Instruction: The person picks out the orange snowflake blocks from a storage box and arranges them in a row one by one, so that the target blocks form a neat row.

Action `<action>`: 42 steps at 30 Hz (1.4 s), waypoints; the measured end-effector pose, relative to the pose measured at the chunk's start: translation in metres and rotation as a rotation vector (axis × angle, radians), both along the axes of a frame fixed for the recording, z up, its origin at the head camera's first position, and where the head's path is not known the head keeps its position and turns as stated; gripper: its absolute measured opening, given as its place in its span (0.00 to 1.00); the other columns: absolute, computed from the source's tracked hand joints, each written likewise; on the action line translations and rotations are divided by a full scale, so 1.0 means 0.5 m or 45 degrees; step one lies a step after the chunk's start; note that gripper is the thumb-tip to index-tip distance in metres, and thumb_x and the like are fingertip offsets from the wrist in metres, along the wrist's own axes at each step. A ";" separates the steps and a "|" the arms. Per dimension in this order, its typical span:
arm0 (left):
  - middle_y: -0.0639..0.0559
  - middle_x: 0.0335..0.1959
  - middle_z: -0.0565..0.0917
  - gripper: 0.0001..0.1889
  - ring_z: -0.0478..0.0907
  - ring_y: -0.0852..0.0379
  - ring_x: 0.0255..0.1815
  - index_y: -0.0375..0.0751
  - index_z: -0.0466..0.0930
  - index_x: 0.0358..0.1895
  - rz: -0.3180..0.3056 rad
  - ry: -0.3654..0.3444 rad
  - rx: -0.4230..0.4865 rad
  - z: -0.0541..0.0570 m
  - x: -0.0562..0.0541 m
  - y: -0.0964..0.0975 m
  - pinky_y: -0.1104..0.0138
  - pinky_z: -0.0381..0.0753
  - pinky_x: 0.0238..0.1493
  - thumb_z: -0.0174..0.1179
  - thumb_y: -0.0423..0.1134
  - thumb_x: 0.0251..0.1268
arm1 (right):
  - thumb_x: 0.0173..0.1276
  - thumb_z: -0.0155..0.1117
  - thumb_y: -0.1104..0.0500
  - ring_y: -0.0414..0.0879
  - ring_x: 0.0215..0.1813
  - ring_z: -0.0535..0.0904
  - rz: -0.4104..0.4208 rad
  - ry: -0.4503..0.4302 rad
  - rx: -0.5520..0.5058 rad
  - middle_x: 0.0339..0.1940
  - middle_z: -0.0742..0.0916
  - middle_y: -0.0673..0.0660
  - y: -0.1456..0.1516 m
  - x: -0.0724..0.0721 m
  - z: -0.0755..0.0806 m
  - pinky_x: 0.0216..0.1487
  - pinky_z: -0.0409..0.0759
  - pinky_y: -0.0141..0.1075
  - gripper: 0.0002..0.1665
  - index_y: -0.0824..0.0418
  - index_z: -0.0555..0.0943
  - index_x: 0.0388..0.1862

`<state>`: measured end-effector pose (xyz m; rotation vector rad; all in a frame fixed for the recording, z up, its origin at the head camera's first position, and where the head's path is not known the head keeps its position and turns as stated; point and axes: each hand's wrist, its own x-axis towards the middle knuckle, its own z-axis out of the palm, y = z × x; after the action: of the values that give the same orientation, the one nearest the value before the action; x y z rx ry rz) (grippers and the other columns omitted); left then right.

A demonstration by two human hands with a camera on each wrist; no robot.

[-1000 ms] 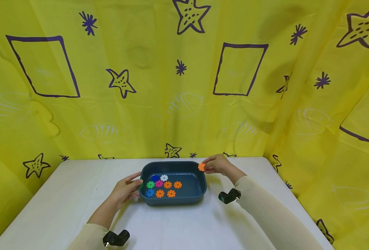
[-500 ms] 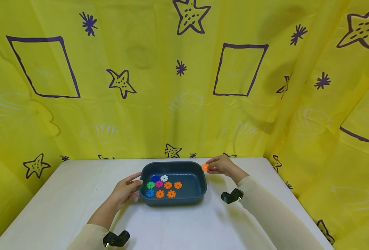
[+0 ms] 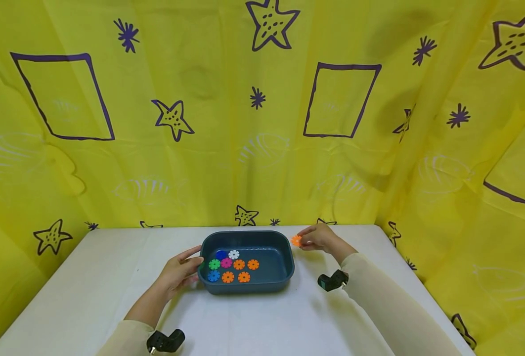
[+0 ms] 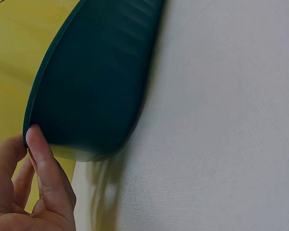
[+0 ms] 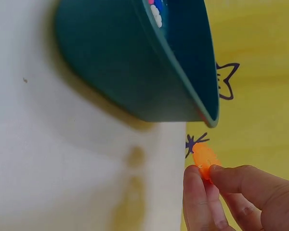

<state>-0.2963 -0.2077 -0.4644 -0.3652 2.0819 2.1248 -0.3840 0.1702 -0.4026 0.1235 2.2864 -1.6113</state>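
Note:
In the head view a dark teal plastic basin stands on the white table. My left hand grips its left end; in the left wrist view the rim is pinched between thumb and fingers. Just off the basin's right rear corner, my right hand holds an orange notched plastic disc between thumb and fingertips, above the table. Inside the basin's left half lie several orange discs, a white disc, a dark blue disc, a green disc, a pink disc and a lighter blue disc.
The white table reaches back to a yellow curtain printed with stars and fish. More of the curtain hangs along both sides. Black devices are strapped near each wrist, such as the right wrist camera.
My right hand has moved right with the orange disc, from over the basin's right rear corner to just outside it. The left hand and the basin stay put.

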 end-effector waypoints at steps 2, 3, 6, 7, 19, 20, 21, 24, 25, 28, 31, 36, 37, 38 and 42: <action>0.44 0.47 0.81 0.28 0.81 0.60 0.35 0.39 0.67 0.71 -0.003 0.004 -0.002 0.000 0.001 0.000 0.70 0.84 0.32 0.60 0.35 0.70 | 0.63 0.62 0.75 0.45 0.29 0.84 -0.007 -0.007 -0.009 0.34 0.85 0.62 0.005 0.000 -0.003 0.37 0.86 0.35 0.21 0.80 0.76 0.56; 0.44 0.47 0.81 0.28 0.81 0.59 0.35 0.39 0.67 0.71 -0.004 0.005 -0.002 -0.001 0.001 0.000 0.70 0.84 0.32 0.60 0.35 0.70 | 0.63 0.62 0.75 0.45 0.29 0.84 -0.011 -0.010 -0.012 0.34 0.85 0.62 0.008 -0.001 -0.005 0.37 0.86 0.35 0.21 0.80 0.76 0.56; 0.43 0.48 0.81 0.28 0.81 0.59 0.35 0.39 0.67 0.71 -0.004 0.006 0.002 -0.001 0.002 0.000 0.70 0.84 0.32 0.60 0.35 0.70 | 0.64 0.61 0.75 0.45 0.30 0.84 -0.012 -0.013 -0.019 0.33 0.85 0.61 0.017 -0.003 -0.010 0.37 0.86 0.35 0.22 0.80 0.75 0.57; 0.43 0.49 0.81 0.28 0.81 0.59 0.36 0.39 0.67 0.71 -0.003 0.004 0.000 0.000 0.002 0.000 0.70 0.84 0.32 0.60 0.35 0.70 | 0.64 0.62 0.74 0.45 0.30 0.84 -0.019 -0.016 -0.017 0.33 0.86 0.61 0.019 -0.004 -0.011 0.37 0.86 0.34 0.22 0.80 0.75 0.57; 0.43 0.49 0.81 0.27 0.80 0.59 0.35 0.41 0.68 0.71 0.016 -0.019 -0.014 -0.003 -0.004 -0.001 0.70 0.84 0.32 0.60 0.36 0.69 | 0.63 0.62 0.75 0.45 0.29 0.84 -0.064 -0.051 -0.026 0.30 0.86 0.58 0.039 -0.009 -0.030 0.40 0.86 0.37 0.22 0.81 0.75 0.56; 0.43 0.49 0.81 0.27 0.81 0.59 0.35 0.41 0.68 0.71 0.013 -0.017 -0.012 -0.003 -0.003 -0.001 0.70 0.84 0.32 0.60 0.36 0.70 | 0.63 0.62 0.75 0.44 0.29 0.84 -0.063 -0.056 -0.015 0.30 0.86 0.58 0.040 -0.009 -0.032 0.41 0.86 0.37 0.22 0.80 0.75 0.56; 0.44 0.49 0.81 0.28 0.81 0.59 0.35 0.41 0.68 0.71 0.009 -0.015 -0.010 -0.002 -0.003 -0.001 0.70 0.84 0.32 0.60 0.36 0.70 | 0.63 0.63 0.74 0.45 0.29 0.84 -0.068 -0.062 -0.004 0.31 0.86 0.58 0.041 -0.010 -0.033 0.41 0.86 0.37 0.22 0.80 0.76 0.56; 0.44 0.48 0.81 0.28 0.82 0.60 0.35 0.40 0.67 0.71 0.001 -0.008 0.001 -0.001 0.000 -0.001 0.70 0.84 0.32 0.60 0.36 0.70 | 0.63 0.64 0.74 0.45 0.29 0.84 -0.083 -0.081 0.011 0.32 0.86 0.59 0.041 -0.012 -0.039 0.43 0.86 0.38 0.22 0.79 0.76 0.56; 0.45 0.47 0.82 0.28 0.82 0.60 0.36 0.40 0.67 0.72 0.000 -0.006 0.005 -0.001 0.001 -0.001 0.70 0.84 0.32 0.60 0.36 0.70 | 0.63 0.64 0.74 0.45 0.29 0.84 -0.089 -0.085 0.010 0.32 0.86 0.59 0.041 -0.013 -0.040 0.43 0.86 0.38 0.21 0.79 0.77 0.56; 0.45 0.47 0.82 0.28 0.82 0.60 0.35 0.40 0.67 0.71 0.001 -0.010 0.002 -0.001 0.000 0.000 0.70 0.84 0.32 0.60 0.36 0.70 | 0.62 0.64 0.74 0.45 0.29 0.84 -0.099 -0.085 -0.007 0.31 0.86 0.59 0.042 -0.013 -0.045 0.42 0.86 0.38 0.21 0.80 0.77 0.54; 0.45 0.47 0.82 0.28 0.82 0.60 0.35 0.40 0.67 0.71 0.007 -0.016 0.001 0.000 -0.001 0.001 0.70 0.84 0.32 0.60 0.36 0.70 | 0.62 0.64 0.75 0.45 0.29 0.83 -0.108 -0.084 0.005 0.31 0.86 0.59 0.042 -0.015 -0.051 0.40 0.86 0.37 0.20 0.80 0.78 0.53; 0.45 0.48 0.82 0.28 0.82 0.60 0.36 0.41 0.67 0.71 0.009 -0.025 -0.002 0.002 0.000 0.003 0.70 0.84 0.32 0.60 0.36 0.70 | 0.62 0.65 0.73 0.45 0.30 0.83 -0.138 -0.096 0.086 0.34 0.87 0.61 0.042 -0.018 -0.063 0.38 0.86 0.35 0.19 0.78 0.79 0.52; 0.44 0.48 0.81 0.28 0.82 0.60 0.36 0.40 0.67 0.71 0.005 -0.024 -0.003 0.003 0.000 0.002 0.70 0.84 0.33 0.60 0.37 0.70 | 0.63 0.65 0.72 0.45 0.30 0.83 -0.137 -0.096 0.104 0.35 0.86 0.62 0.042 -0.018 -0.064 0.38 0.86 0.35 0.18 0.77 0.79 0.52; 0.44 0.48 0.81 0.28 0.82 0.60 0.36 0.40 0.67 0.71 0.006 -0.025 -0.002 0.003 0.001 0.002 0.70 0.84 0.33 0.60 0.36 0.70 | 0.64 0.65 0.72 0.45 0.30 0.83 -0.142 -0.096 0.120 0.36 0.86 0.63 0.041 -0.017 -0.064 0.38 0.85 0.34 0.18 0.77 0.79 0.52; 0.45 0.48 0.82 0.27 0.83 0.60 0.36 0.40 0.67 0.71 0.006 -0.021 0.007 0.003 0.002 0.001 0.70 0.84 0.32 0.59 0.36 0.70 | 0.66 0.64 0.71 0.46 0.31 0.83 -0.130 -0.069 0.170 0.39 0.86 0.66 0.041 -0.015 -0.064 0.39 0.85 0.34 0.16 0.77 0.80 0.52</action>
<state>-0.2956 -0.2070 -0.4631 -0.3857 2.0677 2.1222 -0.3916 0.1908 -0.4349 0.3177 2.3798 -1.4824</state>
